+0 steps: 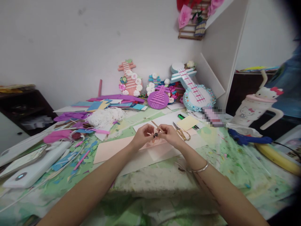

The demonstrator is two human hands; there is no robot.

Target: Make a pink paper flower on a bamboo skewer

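Note:
My left hand [143,137] and my right hand [169,135] meet over the middle of the table, fingers of both closed around a small dark item [155,135] that is too small to name. A thin brown stick [157,126] slants up from between the hands, against my right fingers. Beneath them lie pale pink sheets [108,150] on the green stained cloth. Gold-handled scissors [181,131] rest just right of my right hand, beside a yellow paper piece [188,122] and a green marker or cutter [181,117].
Paper instruments, one purple [158,99] and one white and blue [199,98], lean at the back. White shredded paper [105,117], scraps and a white device [39,164] lie left. A blue glue gun [246,138], banana [277,158] and tumbler [252,110] stand or lie right.

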